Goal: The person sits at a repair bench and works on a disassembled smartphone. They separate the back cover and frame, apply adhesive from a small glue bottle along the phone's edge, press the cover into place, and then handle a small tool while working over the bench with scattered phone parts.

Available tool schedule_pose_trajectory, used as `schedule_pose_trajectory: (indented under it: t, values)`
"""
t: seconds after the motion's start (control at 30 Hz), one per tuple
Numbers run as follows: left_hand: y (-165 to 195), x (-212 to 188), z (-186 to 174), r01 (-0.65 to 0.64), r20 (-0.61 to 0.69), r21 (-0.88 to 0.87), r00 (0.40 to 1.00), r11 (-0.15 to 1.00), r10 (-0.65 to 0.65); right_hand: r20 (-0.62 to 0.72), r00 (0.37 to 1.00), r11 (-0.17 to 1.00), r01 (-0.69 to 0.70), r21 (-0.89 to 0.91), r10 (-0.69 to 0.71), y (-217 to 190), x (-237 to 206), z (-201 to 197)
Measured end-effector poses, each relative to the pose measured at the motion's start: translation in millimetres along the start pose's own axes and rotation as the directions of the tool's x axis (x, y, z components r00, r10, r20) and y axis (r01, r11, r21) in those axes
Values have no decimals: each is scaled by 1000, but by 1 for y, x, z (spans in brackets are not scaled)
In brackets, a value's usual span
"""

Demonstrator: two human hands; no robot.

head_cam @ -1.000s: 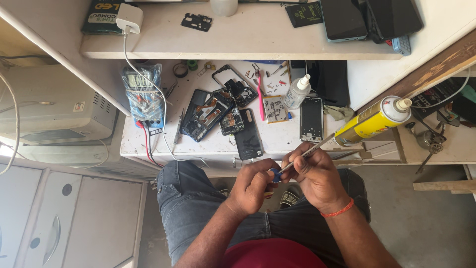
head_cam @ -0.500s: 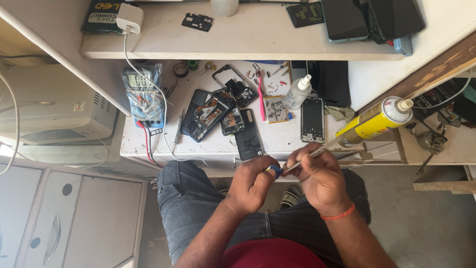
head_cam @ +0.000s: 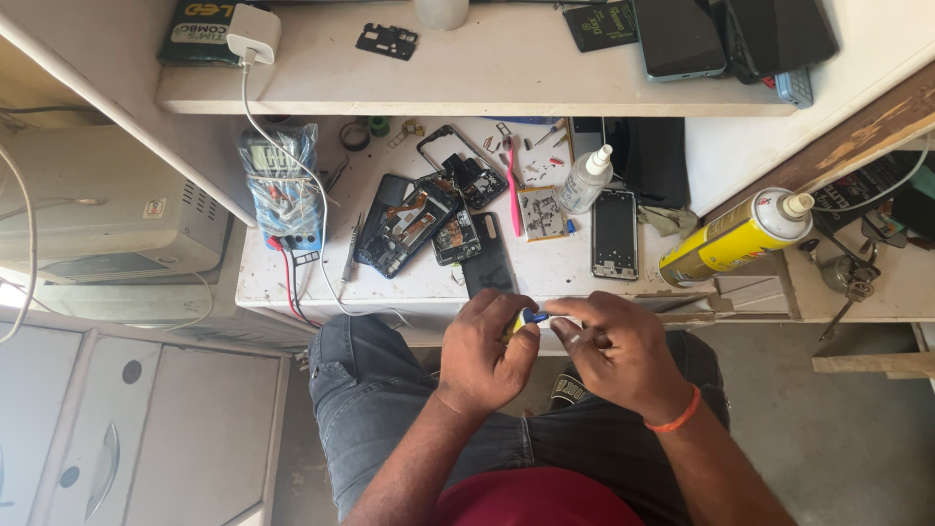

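White and scuffed, the worktable (head_cam: 584, 278) runs across our view, and below its front edge we see two bare hands held together over a lap in dark jeans. Our left hand (head_cam: 487, 351) is closed around one small tool with a blue and yellow tip (head_cam: 529, 318), pinched between thumb and fingers. Our right hand (head_cam: 618, 351), with an orange band at the wrist, is curled shut beside it and touches the tool's other end; we cannot tell what else it holds.

On the table we count one pink toothbrush (head_cam: 513, 185), one small clear squeeze bottle with a white nozzle (head_cam: 586, 179), one bare rectangular phone frame (head_cam: 616, 234), one flat dark phone back (head_cam: 487, 255), and about three opened phones with exposed boards clustered together (head_cam: 419, 219). One multimeter wrapped in crinkled clear plastic (head_cam: 280, 185) stands at the left with red and black leads. One yellow spray can (head_cam: 735, 237) lies on its side at the right. One white charger block (head_cam: 254, 33) sits on the shelf above, its cable hanging down to the table.

Compared with half a second ago, both hands have drawn closer to the table edge and tighter together, and the thin light rod that stuck out to the right between them no longer shows
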State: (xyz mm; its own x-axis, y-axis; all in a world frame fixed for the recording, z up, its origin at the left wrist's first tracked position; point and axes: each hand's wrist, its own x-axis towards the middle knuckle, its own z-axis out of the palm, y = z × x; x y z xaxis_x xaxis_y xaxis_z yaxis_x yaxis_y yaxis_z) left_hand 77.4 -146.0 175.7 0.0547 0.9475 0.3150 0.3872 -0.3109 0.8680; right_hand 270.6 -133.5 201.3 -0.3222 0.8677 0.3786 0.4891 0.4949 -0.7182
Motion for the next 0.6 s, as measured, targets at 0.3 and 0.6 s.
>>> schedule_pose_trajectory:
  t: [0.3, 0.6]
  values:
    - [-14, -4, 11, 123, 95, 78, 987, 989, -130, 168, 928, 846, 372, -382, -332, 11, 7, -5]
    - [-57, -10, 25, 444, 247, 201, 840, 873, -484, 21, 994, 994, -103, -22, 104, 50, -17, 19]
